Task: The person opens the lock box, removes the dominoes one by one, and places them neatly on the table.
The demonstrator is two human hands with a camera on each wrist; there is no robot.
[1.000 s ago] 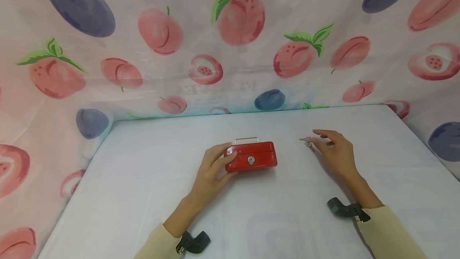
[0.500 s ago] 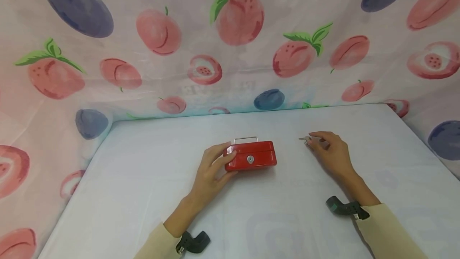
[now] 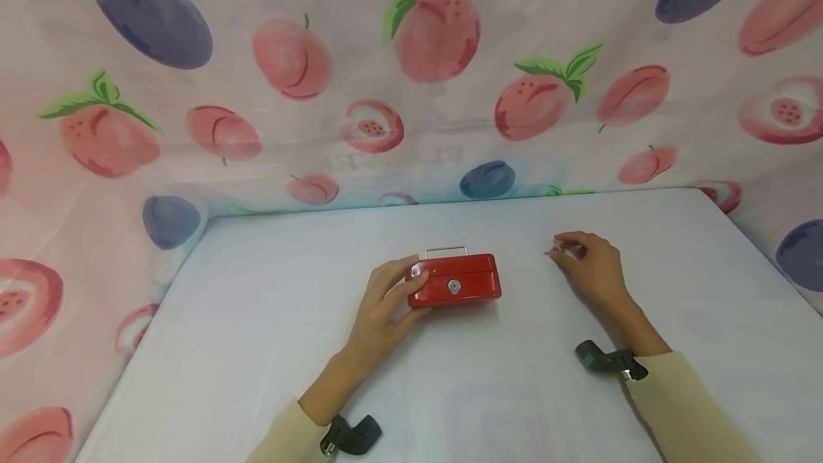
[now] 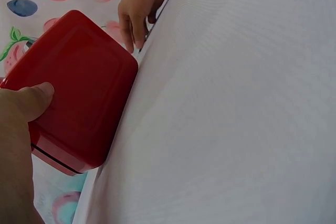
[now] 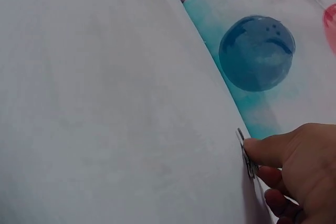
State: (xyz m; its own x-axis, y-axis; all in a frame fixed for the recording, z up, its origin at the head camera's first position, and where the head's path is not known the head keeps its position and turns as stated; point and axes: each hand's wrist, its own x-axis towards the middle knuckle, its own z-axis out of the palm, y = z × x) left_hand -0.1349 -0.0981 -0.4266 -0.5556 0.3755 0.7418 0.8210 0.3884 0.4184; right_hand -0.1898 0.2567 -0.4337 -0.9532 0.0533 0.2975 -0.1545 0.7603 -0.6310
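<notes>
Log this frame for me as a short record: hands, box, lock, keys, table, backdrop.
left hand: grips the left end of the box
right hand: pinches the keys
box: red, closed, wire handle up
lock: on the box, no key in it
keys: apart from the box, count unclear
table: white
backdrop: fruit print

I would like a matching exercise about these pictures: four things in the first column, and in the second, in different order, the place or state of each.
Column one
1. Shiny red rectangular box
2. Small silver metal key
3. Thin silver wire handle
4. Round silver lock

Column two
A. Stands up at the box's top
B. On the box's front face
C. Gripped by the left hand
D. Pinched by the right hand

Pairs: 1-C, 2-D, 3-A, 4-B
</notes>
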